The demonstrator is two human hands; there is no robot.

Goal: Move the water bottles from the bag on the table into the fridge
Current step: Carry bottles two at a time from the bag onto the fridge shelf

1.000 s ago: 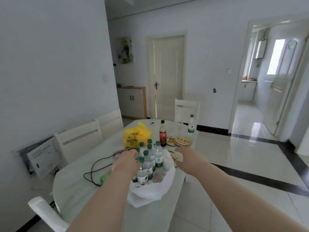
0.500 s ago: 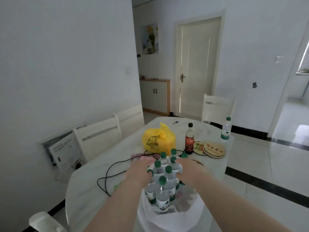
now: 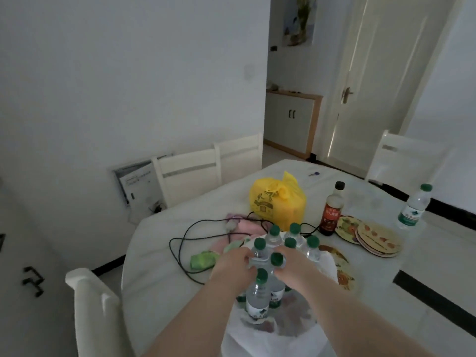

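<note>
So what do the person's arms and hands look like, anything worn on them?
No sleeves show; the left arm and right arm are bare to the frame edge. The left hand and right hand wear no gloves, and no watch, bracelet or ring is visible.

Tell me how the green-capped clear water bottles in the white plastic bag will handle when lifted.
Probably heavy: the green-capped clear water bottles look full. Likely to tip apart: tall, narrow, seemingly unbundled. The white plastic bag looks floppy, so it probably won't steady them.
</note>
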